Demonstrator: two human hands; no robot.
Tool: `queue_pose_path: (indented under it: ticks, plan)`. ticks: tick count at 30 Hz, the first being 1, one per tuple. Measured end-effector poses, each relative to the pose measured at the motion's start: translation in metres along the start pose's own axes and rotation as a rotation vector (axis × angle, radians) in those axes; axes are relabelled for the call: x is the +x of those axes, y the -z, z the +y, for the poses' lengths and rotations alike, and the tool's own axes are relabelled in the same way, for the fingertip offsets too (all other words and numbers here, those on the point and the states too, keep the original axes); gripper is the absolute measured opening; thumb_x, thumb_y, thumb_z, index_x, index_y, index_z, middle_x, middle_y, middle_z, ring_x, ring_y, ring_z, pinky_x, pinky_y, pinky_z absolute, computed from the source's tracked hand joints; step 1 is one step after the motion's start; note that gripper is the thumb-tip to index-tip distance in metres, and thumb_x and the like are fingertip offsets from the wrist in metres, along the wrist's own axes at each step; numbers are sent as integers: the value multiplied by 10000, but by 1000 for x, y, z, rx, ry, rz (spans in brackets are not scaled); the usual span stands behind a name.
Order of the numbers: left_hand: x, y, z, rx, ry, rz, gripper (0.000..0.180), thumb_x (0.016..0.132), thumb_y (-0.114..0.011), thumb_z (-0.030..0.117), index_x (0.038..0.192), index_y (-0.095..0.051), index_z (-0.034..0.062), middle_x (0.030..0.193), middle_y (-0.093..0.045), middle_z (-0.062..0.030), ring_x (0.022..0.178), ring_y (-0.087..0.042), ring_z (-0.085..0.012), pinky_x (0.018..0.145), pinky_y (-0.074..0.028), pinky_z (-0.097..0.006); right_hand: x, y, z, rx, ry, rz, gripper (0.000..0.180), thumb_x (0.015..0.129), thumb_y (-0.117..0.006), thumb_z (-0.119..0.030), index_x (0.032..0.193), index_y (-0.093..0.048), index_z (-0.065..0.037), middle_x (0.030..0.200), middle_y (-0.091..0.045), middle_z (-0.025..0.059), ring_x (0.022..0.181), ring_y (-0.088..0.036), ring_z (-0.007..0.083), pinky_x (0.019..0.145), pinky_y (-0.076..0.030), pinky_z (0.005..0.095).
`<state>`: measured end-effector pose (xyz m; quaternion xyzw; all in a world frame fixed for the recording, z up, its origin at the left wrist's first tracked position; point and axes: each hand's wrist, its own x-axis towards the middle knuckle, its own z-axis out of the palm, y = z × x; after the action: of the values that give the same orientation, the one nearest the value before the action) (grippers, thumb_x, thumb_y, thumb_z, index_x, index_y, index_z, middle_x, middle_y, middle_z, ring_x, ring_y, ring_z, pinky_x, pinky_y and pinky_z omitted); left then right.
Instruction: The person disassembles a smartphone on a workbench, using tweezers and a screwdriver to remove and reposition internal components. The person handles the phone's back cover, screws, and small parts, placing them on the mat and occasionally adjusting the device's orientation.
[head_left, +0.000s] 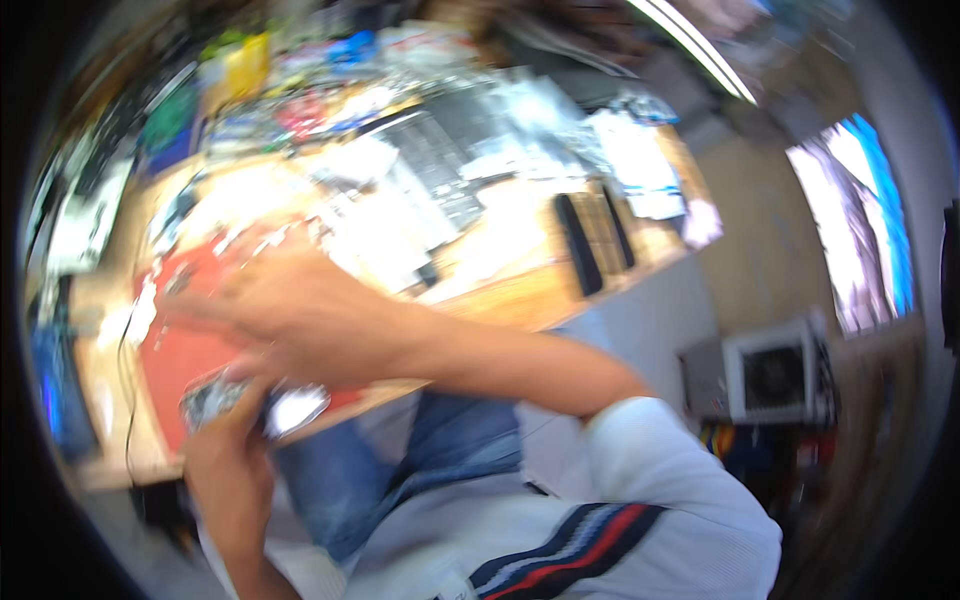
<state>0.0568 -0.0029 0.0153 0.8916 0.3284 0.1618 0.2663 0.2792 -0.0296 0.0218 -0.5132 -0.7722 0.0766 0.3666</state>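
Motion blurs the whole picture. At the mat's near edge my left hand [238, 425] is closed on a flat device with a grey, uneven surface [206, 398]; its exact kind is too smeared to tell. A bright, shiny part [298, 409] shows on the other side of that hand. My right hand [295, 310] reaches across from the right, above the red mat [165, 365]. Its fingers look stretched out and apart, with the lower ones close to the device. I see nothing held in it.
Small bright parts lie along the mat's far edge. Dark, flat long pieces [578, 245] rest near the table's right edge. Clear bags [540, 110] and a yellow item [245, 68] crowd the back. A thin cable [127, 390] runs down at left. A boxy white-framed unit [770, 375] stands right.
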Motion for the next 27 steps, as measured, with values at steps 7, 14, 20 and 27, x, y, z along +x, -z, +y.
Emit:
queue_pose_path:
  ticks: [7, 14, 20, 27]
  plan:
    - [9, 19, 18, 4, -131, 14, 320, 1018, -646, 279, 1125, -714, -15, 1139, -730, -207, 1064, -687, -363, 886, -537, -463, 10, -18, -13, -175, -43, 117, 537, 802, -794, -120, 1306, -636, -214, 935, -749, 54, 1018, -721, 409, 1218, -266, 662]
    - [6, 11, 1, 445, -203, 51, 385, 1016, -636, 286, 1241, -700, -21, 1201, -728, -219, 1119, -675, -390, 1020, -512, -493, 10, -25, -3, 130, -78, -2, 584, 792, -826, -120, 1326, -595, -178, 820, -697, 84, 1008, -696, 408, 1162, -311, 671]
    - [7, 17, 5, 214, -139, -18, 411, 1023, -653, 344, 1189, -703, -29, 1132, -730, -199, 991, -682, -406, 893, -532, -475, 6, -29, -5, -44, -13, 193, 572, 781, -850, -171, 1307, -632, -227, 827, -704, 57, 970, -693, 364, 1087, -358, 549]
    - [11, 7, 3, -50, -104, 9, 464, 1048, -634, 381, 1235, -670, -43, 1100, -727, -171, 962, -692, -356, 881, -551, -430, 8, -19, -7, -82, -21, 77, 641, 802, -849, -148, 1389, -598, -204, 928, -713, 68, 1128, -668, 358, 1182, -302, 649]
